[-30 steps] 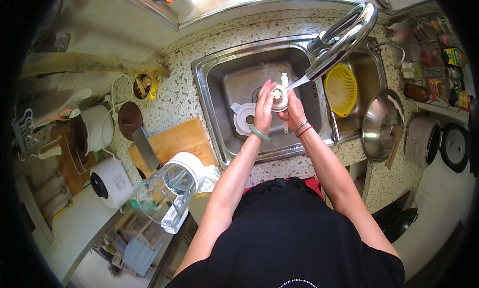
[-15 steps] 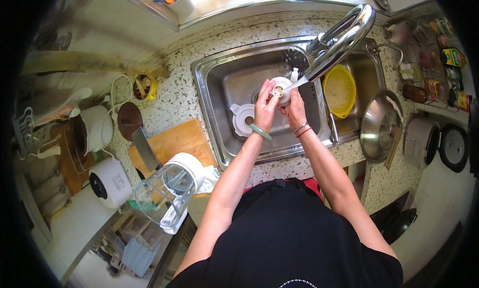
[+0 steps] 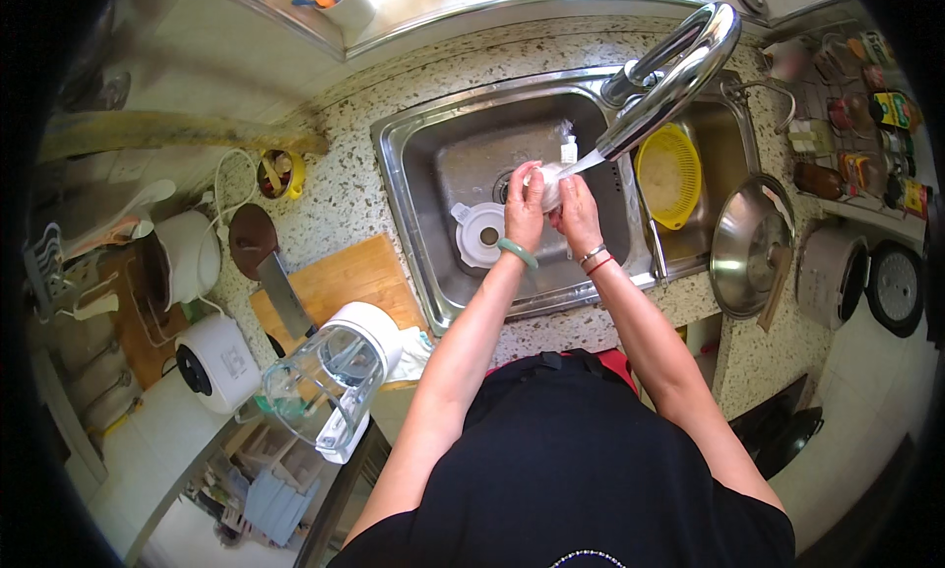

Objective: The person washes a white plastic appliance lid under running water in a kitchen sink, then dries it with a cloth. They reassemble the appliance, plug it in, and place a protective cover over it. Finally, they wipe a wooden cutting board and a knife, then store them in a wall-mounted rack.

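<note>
Over the steel sink, my left hand and my right hand together hold a small white round part under the curved chrome tap. A thin stream of water runs from the tap onto the part. My left wrist carries a green bangle, my right wrist thin bracelets. A white round lid with a centre hole lies on the sink floor just left of my hands.
A clear blender jug lies on its side by a wooden cutting board with a cleaver. A yellow colander sits in the right basin. A steel pot lid and a white blender base stand on the counter.
My hands have shifted slightly toward the tap, keeping the white part in the water stream. Nothing else has moved.
</note>
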`<action>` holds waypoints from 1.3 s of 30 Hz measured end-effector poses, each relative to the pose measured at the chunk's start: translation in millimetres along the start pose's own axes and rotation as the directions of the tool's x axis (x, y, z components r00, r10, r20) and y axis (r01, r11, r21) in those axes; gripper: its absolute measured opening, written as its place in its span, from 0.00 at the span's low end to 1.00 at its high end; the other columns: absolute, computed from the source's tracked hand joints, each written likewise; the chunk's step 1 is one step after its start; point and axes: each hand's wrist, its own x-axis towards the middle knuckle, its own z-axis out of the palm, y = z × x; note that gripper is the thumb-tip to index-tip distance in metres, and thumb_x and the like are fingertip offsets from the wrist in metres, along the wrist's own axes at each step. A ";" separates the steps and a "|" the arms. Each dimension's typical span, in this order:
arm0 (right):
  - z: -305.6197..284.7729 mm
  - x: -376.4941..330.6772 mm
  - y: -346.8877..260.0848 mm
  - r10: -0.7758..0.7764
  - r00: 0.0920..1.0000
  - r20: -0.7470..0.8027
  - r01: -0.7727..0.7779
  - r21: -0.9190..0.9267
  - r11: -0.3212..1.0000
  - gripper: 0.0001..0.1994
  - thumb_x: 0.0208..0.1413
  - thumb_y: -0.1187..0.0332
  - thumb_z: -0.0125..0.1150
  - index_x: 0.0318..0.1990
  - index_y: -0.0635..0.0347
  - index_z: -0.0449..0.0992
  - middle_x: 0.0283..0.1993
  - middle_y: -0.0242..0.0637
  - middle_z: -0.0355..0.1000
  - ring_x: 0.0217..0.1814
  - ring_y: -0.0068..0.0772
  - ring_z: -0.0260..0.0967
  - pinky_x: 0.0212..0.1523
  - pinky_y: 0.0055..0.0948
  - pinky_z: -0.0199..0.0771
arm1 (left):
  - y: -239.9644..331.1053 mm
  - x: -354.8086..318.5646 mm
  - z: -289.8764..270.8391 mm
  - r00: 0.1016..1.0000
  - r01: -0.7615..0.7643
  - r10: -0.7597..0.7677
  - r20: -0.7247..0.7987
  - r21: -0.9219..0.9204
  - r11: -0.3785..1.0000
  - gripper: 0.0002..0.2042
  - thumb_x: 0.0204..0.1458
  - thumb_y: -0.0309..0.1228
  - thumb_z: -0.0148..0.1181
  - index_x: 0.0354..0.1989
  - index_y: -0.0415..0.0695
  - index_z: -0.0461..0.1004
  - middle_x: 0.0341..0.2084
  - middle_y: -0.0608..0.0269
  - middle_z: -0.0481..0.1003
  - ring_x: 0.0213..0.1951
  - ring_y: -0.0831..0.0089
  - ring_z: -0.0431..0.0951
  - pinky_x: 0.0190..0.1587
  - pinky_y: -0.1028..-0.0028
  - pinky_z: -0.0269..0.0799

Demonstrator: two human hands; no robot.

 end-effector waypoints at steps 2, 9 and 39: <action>-6.8 -2.3 -4.6 0.082 0.997 0.007 -0.081 -0.084 0.993 0.21 0.65 0.47 0.49 0.39 0.59 0.68 0.23 0.28 0.66 0.17 0.16 0.60 0.16 0.19 0.58 | 5.2 1.2 -1.8 0.975 0.222 -0.220 0.032 -0.056 0.973 0.23 0.65 0.52 0.42 0.52 0.45 0.71 0.41 0.62 0.77 0.36 0.76 0.76 0.28 0.80 0.71; -21.2 -5.9 -16.7 0.171 0.985 0.033 -0.172 0.025 0.985 0.27 0.52 0.48 0.67 0.51 0.59 0.72 0.29 0.24 0.67 0.20 0.10 0.54 0.17 0.16 0.52 | 44.6 12.1 -22.7 0.741 0.649 -0.552 0.382 -0.198 0.734 0.29 0.63 0.59 0.38 0.58 0.49 0.68 0.41 0.61 0.79 0.32 0.62 0.84 0.17 0.78 0.73; -23.2 13.8 44.5 0.189 0.977 -0.098 -0.209 -0.256 0.944 0.14 0.64 0.64 0.47 0.45 0.65 0.75 0.25 0.35 0.75 0.21 0.25 0.67 0.26 0.28 0.68 | 12.1 4.6 -26.1 0.826 0.563 -0.557 0.084 -0.114 0.819 0.24 0.65 0.50 0.43 0.55 0.42 0.67 0.44 0.56 0.76 0.40 0.63 0.81 0.29 0.60 0.84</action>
